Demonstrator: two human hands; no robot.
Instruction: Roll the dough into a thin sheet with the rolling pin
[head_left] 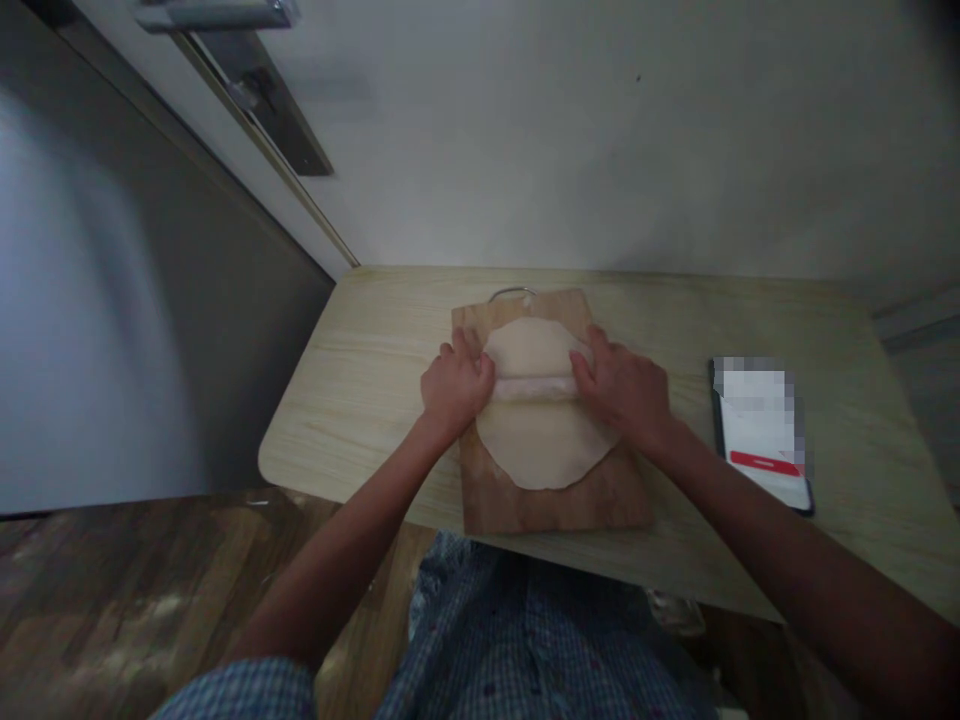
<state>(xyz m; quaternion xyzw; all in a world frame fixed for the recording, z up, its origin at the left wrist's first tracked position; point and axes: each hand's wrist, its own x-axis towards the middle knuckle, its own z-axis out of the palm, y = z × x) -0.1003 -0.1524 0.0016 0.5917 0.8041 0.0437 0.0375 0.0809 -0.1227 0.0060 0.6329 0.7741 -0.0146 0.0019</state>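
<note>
A round, flat sheet of pale dough lies on a wooden cutting board with a metal handle at its far end. Across the middle of the dough runs a light, flour-dusted rolling pin. My left hand is closed around the pin's left end, thumb toward the middle. On the other end, my right hand grips the pin, its fingers pointing away from me. Both ends of the pin are hidden under my hands. Dough shows on the near and far sides of the pin.
The board rests on a light wood-grain table pushed against a white wall. A phone with a lit, partly blurred screen lies to the right. A metal door handle juts out at upper left. Wooden flooring shows below.
</note>
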